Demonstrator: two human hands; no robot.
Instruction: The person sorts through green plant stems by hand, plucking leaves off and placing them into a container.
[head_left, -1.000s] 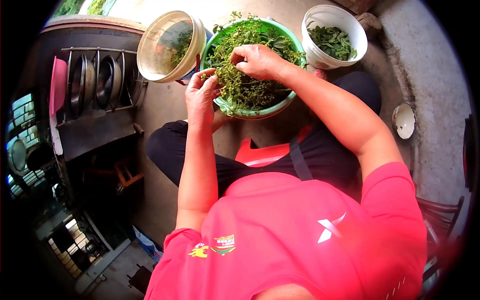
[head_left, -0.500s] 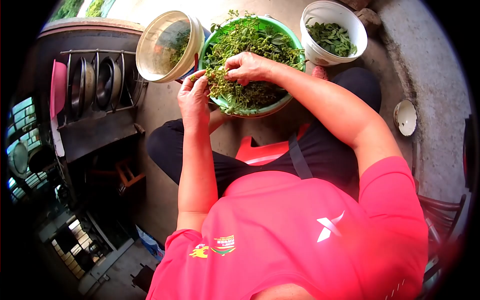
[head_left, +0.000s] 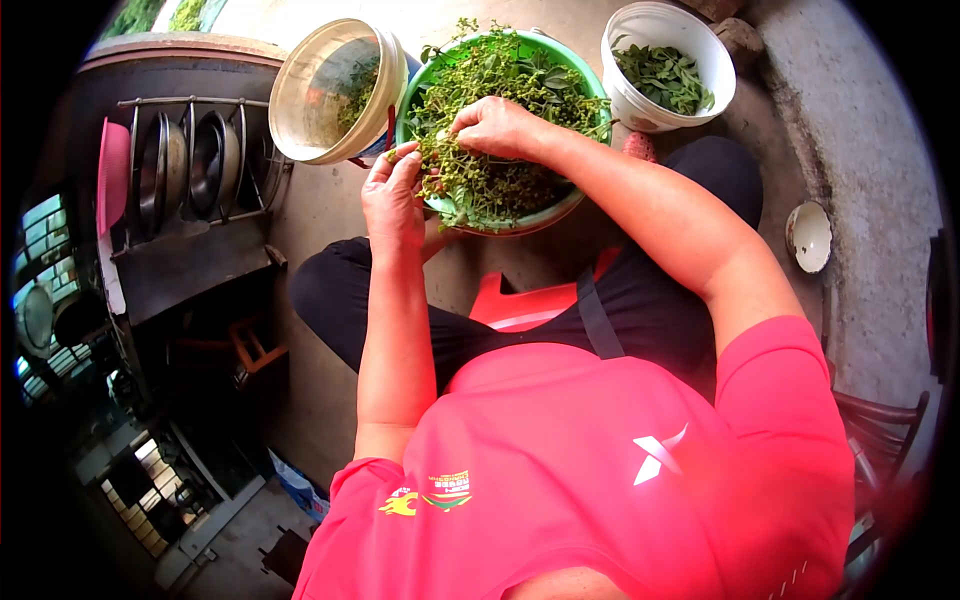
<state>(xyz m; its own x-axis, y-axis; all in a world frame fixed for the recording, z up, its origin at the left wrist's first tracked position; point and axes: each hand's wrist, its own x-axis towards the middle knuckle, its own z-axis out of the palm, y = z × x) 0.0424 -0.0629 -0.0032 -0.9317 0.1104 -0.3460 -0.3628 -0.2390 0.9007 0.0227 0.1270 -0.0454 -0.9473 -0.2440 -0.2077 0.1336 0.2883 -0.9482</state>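
Observation:
A green tub (head_left: 588,72) between my knees is heaped with leafy green sprigs (head_left: 500,85) carrying small berry-like clusters. At the tub's left rim, my left hand (head_left: 395,195) is closed, thumb and fingers pinching a sprig. My right hand (head_left: 497,128) hangs over the middle of the heap with its fingers pinched together; whatever is between them is too small to make out. To the left a whitish bucket (head_left: 300,100) leans toward me with some green bits inside. On the right stands a white bucket (head_left: 645,110) holding loose green leaves (head_left: 665,80).
A metal rack (head_left: 185,102) with pans and a pink basin (head_left: 114,175) stands at the left. An enamel bowl (head_left: 810,237) is on the floor at the right, near a rough wall. A dark chair (head_left: 880,425) sits at lower right.
My right hand has lifted slightly up and away from my left hand. My left hand has shifted a little to the right and down.

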